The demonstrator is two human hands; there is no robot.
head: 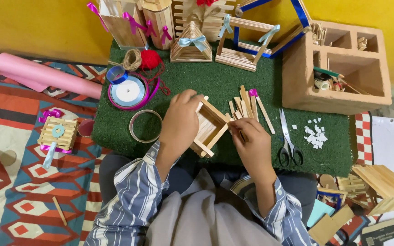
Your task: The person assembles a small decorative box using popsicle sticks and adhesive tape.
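Observation:
A small square box of wooden craft sticks [209,128] sits on the green turf mat [233,86] in front of me. My left hand [179,123] grips the box's left side, fingers curled over its top edge. My right hand [251,142] rests at the box's right corner, pinching a stick there. A loose pile of craft sticks [247,105] lies just behind my right hand, one with a pink tip.
Scissors [288,141] and small white squares [315,134] lie right of my hands. Ribbon spools [128,91], a tape ring [144,126], twine and red yarn sit left. Stick houses and frames stand at the back, a clay block [338,68] at right.

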